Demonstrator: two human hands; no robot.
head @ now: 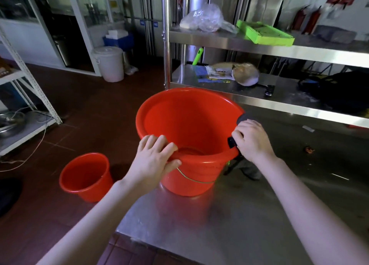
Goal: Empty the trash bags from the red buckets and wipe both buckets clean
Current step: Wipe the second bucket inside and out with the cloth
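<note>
A large red bucket stands on the steel table, tilted a little toward me, with no bag inside and its wire handle hanging down the front. My left hand grips its near rim. At the right rim my right hand presses a dark cloth, part of which hangs down outside the bucket. A smaller red bucket stands upright on the floor to the left, also without a bag.
A steel shelf unit rises behind the table with a plastic bag, a green tray, a pan and a black bag. A white lidded bin stands on the brown floor. A white rack is at the left with loose cable.
</note>
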